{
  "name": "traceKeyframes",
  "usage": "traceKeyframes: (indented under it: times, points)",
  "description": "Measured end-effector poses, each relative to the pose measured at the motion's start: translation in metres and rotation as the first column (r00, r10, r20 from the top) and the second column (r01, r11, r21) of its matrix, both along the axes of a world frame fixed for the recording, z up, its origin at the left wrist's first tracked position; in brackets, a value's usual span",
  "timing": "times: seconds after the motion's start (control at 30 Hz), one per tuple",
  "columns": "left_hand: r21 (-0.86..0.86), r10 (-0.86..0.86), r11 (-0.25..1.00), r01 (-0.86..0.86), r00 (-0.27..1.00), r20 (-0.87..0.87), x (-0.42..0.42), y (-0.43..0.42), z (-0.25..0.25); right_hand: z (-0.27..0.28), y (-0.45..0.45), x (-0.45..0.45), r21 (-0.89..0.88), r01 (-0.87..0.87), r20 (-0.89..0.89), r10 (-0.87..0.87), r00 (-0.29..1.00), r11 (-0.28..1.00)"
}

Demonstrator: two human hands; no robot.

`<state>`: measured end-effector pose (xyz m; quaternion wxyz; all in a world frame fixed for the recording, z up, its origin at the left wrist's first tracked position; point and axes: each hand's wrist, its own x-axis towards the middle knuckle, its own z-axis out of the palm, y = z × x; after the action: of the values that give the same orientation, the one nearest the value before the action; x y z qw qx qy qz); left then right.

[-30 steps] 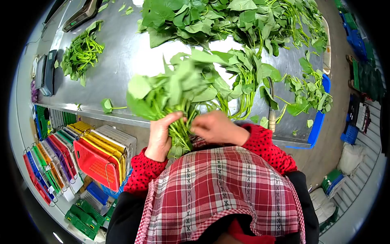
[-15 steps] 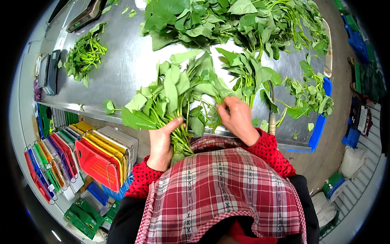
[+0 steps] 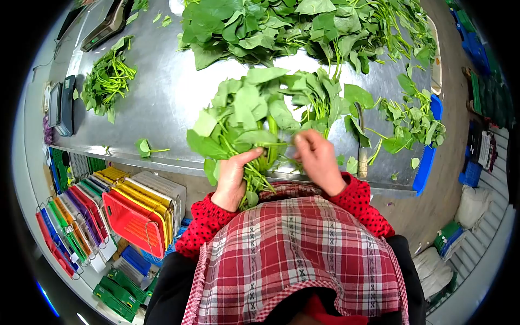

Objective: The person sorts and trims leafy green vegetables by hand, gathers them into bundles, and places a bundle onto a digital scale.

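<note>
My left hand (image 3: 236, 177) is wrapped around the stems of a bunch of leafy greens (image 3: 250, 111) at the table's near edge, its leaves fanning up and away from me. Just to the right, my right hand (image 3: 320, 161) is closed in a pinch at the end of a thin green stem (image 3: 277, 144) that sticks out sideways from the bunch. The fingertips are slightly blurred. Beyond my right hand, a smaller clump of greens (image 3: 319, 100) lies on the metal table (image 3: 162, 103). A curved blade with a pale handle (image 3: 363, 167) rests right of it.
A large heap of greens (image 3: 260, 32) covers the far side. A tied-looking bunch (image 3: 111, 76) lies left, near a dark scale (image 3: 66, 105) and another device (image 3: 105, 24). Loose sprigs (image 3: 414, 122) lie right, by a blue tray (image 3: 429, 157). Colored baskets (image 3: 132, 219) stand below left.
The bunch and my left hand have shifted right and slightly up, closer to my right hand. My right hand has stayed nearly in place, and a stem now points sideways toward its fingertips.
</note>
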<state>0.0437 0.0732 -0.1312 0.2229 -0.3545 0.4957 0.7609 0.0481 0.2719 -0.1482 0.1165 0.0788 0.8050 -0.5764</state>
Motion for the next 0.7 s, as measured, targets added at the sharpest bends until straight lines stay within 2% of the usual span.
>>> traceKeyframes:
  times: [0.03, 0.07, 0.13, 0.17, 0.2, 0.27, 0.33, 0.37, 0.4, 0.43, 0.47, 0.5, 0.53, 0.6, 0.63, 0.67, 0.7]
  points:
    - [0.033, 0.033, 0.999, -0.033, 0.999, 0.010, 0.000, -0.001, -0.002, -0.006, 0.014, -0.003, 0.096, -0.071, 0.028, 0.068, 0.997, 0.993]
    - [0.064, 0.060, 0.996, -0.061, 0.998, 0.021, -0.001, -0.005, -0.003, -0.008, 0.016, -0.003, 0.100, -0.063, 0.031, 0.061, 0.998, 0.993]
    - [0.072, 0.051, 0.996, -0.051, 0.999, 0.002, 0.001, -0.007, -0.003, -0.002, 0.007, -0.008, 0.061, -0.200, 0.210, 0.183, 0.960, 0.978]
    - [0.045, 0.020, 0.999, -0.019, 1.000, -0.014, 0.003, -0.008, -0.009, -0.007, -0.002, -0.009, -0.005, -0.124, 0.113, 0.124, 0.986, 0.992]
    - [0.016, -0.010, 1.000, 0.011, 0.999, -0.032, 0.003, -0.010, -0.012, -0.003, -0.009, -0.013, -0.009, -0.119, 0.107, 0.119, 0.987, 0.993]
    - [0.016, -0.024, 1.000, 0.025, 1.000, -0.019, 0.000, -0.007, -0.002, 0.011, -0.023, -0.019, -0.191, -0.139, 0.195, 0.177, 0.965, 0.972]
    - [-0.013, -0.026, 1.000, 0.026, 0.999, -0.027, -0.006, -0.001, 0.004, -0.005, -0.039, -0.013, -0.239, -0.095, 0.176, 0.139, 0.974, 0.966]
    - [-0.008, -0.016, 1.000, 0.015, 0.995, -0.099, -0.005, 0.009, 0.006, -0.015, -0.042, -0.013, -0.086, -0.159, -0.141, 0.146, 0.979, 0.984]
    - [-0.003, -0.020, 1.000, 0.019, 0.995, -0.100, -0.004, 0.012, 0.005, -0.011, -0.041, -0.015, 0.088, -0.168, -0.431, 0.190, 0.882, 0.982]
    - [0.048, -0.048, 0.998, 0.049, 0.999, -0.015, -0.004, 0.009, 0.005, -0.007, -0.034, -0.017, 0.129, -0.271, -0.373, 0.300, 0.878, 0.954]
    - [0.099, -0.078, 0.993, 0.071, 0.995, 0.069, -0.006, 0.004, 0.006, 0.003, -0.026, -0.016, 0.138, -0.258, -0.366, 0.291, 0.884, 0.956]
    - [0.070, -0.133, 0.989, 0.131, 0.991, 0.025, -0.006, 0.004, 0.012, 0.021, -0.017, -0.020, -0.047, -0.316, -0.163, 0.305, 0.938, 0.948]
    - [0.126, -0.102, 0.988, 0.093, 0.992, 0.068, -0.005, -0.001, 0.000, 0.030, -0.010, -0.021, -0.241, -0.324, 0.042, 0.343, 0.938, 0.915]
    - [0.041, -0.041, 0.998, 0.039, 0.999, 0.028, -0.004, -0.012, -0.002, 0.030, 0.012, -0.009, -0.156, 0.050, -0.042, -0.057, 0.997, 0.986]
    - [0.083, -0.029, 0.996, 0.030, 0.999, -0.015, -0.006, -0.018, 0.004, 0.028, 0.030, -0.007, 0.139, 0.036, 0.042, -0.042, 0.998, 0.990]
    - [0.023, 0.063, 0.998, -0.062, 0.996, -0.064, -0.005, -0.020, 0.003, 0.024, 0.043, -0.006, 0.418, -0.005, 0.125, -0.052, 0.991, 0.908]
    - [-0.031, 0.072, 0.997, -0.075, 0.992, -0.101, -0.006, -0.021, 0.005, 0.012, 0.043, -0.001, 0.420, -0.004, 0.127, -0.054, 0.990, 0.908]
